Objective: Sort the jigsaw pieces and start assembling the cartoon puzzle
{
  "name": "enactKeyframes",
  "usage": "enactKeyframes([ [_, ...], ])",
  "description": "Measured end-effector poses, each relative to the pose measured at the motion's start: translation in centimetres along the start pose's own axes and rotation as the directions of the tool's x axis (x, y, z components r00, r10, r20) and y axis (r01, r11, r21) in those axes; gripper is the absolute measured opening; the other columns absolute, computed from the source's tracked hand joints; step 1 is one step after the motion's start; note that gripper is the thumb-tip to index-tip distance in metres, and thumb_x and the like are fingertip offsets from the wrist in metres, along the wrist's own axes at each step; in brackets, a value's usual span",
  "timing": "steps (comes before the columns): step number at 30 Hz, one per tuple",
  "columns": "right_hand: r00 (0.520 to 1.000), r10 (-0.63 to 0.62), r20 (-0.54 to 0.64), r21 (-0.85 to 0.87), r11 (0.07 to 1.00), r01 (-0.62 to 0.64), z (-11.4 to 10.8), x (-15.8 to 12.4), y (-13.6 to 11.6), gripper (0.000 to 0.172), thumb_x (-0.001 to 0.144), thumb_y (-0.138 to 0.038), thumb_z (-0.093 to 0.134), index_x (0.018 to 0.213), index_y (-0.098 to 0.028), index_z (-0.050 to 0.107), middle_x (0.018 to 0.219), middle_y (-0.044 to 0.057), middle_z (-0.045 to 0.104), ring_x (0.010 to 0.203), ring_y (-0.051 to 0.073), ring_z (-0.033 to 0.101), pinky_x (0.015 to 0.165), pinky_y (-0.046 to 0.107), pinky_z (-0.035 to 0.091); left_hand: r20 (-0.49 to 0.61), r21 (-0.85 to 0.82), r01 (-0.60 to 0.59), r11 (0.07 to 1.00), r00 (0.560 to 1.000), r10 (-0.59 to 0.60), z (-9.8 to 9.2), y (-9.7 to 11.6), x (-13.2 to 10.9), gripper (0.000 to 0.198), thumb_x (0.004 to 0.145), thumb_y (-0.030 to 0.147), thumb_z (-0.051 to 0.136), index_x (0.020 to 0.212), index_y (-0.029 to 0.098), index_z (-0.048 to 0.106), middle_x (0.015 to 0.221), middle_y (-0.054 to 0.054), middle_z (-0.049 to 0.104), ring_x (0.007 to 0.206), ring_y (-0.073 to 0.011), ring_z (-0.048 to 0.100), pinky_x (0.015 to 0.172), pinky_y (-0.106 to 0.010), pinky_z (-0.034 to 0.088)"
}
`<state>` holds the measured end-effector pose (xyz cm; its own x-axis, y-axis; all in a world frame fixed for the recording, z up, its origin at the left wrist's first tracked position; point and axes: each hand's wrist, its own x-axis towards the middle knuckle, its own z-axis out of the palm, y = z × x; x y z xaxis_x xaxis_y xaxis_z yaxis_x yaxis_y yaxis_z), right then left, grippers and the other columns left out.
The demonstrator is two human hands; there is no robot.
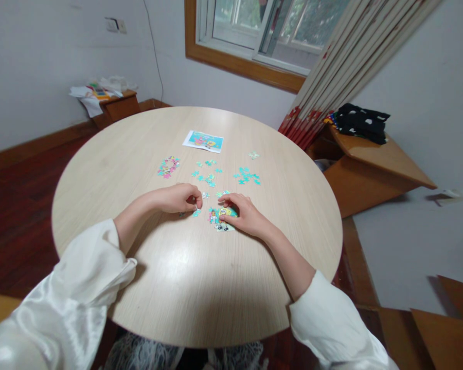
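Observation:
My left hand (181, 199) is closed in a pinch at a small light-blue jigsaw piece (196, 212) on the table; its fingertips partly cover the piece. My right hand (245, 213) rests over a partly joined jigsaw section (226, 225) with a yellow cartoon figure, thumb and fingers apart. Part of that section is hidden under the hand. Just above it lie a few greenish pieces (223, 193), and another small piece (205, 195) sits between my hands.
On the round wooden table (170, 293) lie pink pieces (168, 167), teal pieces (247, 176), scattered blue-green pieces (210, 179) and pale pieces (254, 154). A printed picture sheet (203, 141) lies farther back. A wooden stand (378, 159) holds dark cloth at right.

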<state>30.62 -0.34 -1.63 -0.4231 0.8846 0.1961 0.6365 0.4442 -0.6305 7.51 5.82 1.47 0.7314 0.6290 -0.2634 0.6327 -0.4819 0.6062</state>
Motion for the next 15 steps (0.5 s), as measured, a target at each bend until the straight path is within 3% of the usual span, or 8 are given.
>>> enactKeyframes([
  [6, 1.0, 0.011, 0.001, -0.011, 1.0, -0.011, -0.09, 0.01, -0.12, 0.034, 0.075, -0.018, 0.072, 0.106, -0.022, 0.058, 0.096, 0.004, 0.064, 0.093, 0.019, 0.059, 0.089, 0.037, 0.039, 0.016, 0.07, -0.006, 0.998, 1.0, 0.005, -0.35, 0.53, -0.37, 0.039, 0.069, 0.034, 0.065, 0.103, 0.016, 0.066, 0.082, -0.003, 0.059, 0.073, -0.0154, 0.051, 0.067, -0.024, 0.039],
  [15, 1.0, 0.007, -0.008, -0.002, 1.0, -0.007, 0.08, 0.05, 0.07, 0.034, 0.075, -0.018, 0.072, 0.106, -0.022, 0.058, 0.094, 0.003, 0.063, 0.093, 0.019, 0.059, 0.089, 0.037, 0.038, 0.044, 0.087, -0.034, 0.996, 0.999, 0.03, 0.02, 0.31, -0.21, 0.024, 0.07, 0.026, 0.06, 0.092, 0.017, 0.062, 0.082, -0.002, 0.055, 0.072, -0.014, 0.049, 0.066, -0.023, 0.038],
])
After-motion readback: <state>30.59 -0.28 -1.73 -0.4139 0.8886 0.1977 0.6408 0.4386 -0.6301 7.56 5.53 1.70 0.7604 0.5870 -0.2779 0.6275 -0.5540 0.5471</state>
